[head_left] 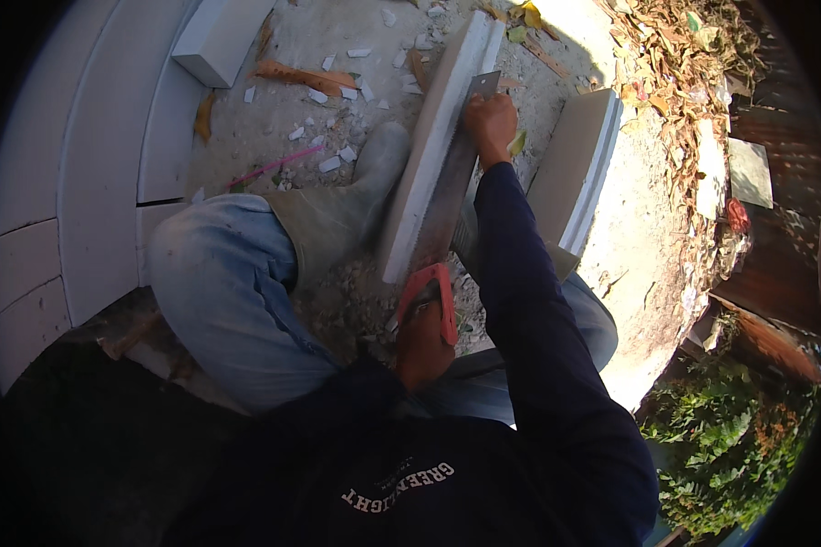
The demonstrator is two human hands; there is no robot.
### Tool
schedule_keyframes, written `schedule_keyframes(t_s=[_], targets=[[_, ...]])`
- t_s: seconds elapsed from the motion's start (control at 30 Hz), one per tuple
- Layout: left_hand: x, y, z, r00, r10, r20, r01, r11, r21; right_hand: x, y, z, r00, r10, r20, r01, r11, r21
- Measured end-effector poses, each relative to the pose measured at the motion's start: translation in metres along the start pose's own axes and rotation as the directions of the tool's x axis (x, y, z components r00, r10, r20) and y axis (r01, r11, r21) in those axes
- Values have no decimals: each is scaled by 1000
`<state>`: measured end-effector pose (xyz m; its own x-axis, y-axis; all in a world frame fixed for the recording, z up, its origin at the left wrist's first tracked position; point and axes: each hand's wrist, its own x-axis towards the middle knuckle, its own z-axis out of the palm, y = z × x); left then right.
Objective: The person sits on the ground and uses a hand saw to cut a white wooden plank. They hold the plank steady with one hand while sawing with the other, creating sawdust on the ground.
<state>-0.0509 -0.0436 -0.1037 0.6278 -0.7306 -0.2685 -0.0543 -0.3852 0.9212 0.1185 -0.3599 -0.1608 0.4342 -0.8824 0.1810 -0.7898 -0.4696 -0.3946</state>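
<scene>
A handsaw (449, 202) with a long dark blade and a red handle (446, 305) lies lengthwise along a narrow white block (429, 155). Its toothed edge faces the block's pale surface. Near my body, my left hand (422, 348) is wrapped round the red handle. My right hand (493, 123) grips the blade near its far tip, with the end of the metal showing past the fingers. Between my legs, the block slants away from me, close to a grey boot (374, 169) on its left.
Right of my arm stands another pale block (579, 164). White blocks (109, 164) are stacked at the left. White chips, a brown wood scrap (306, 75) and a pink straw-like stick (278, 166) litter the ground. Dry leaves (680, 109) and green plants (739, 456) line the right.
</scene>
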Motion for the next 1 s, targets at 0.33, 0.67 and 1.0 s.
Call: schedule_keyframes(t_s=[0.33,0.67,1.0], targets=[[-33,3,-15,997,40,67,-40,999,-2,-9,-19,-90,985,164,59,-173,965,197],[-11,-13,-30,974,207,-88,-213,975,-68,-76,-23,-27,992,-21,121,5,991,135],[-40,-11,-27,964,264,8,-264,964,25,-119,-4,-39,977,-18,213,-15,988,152]])
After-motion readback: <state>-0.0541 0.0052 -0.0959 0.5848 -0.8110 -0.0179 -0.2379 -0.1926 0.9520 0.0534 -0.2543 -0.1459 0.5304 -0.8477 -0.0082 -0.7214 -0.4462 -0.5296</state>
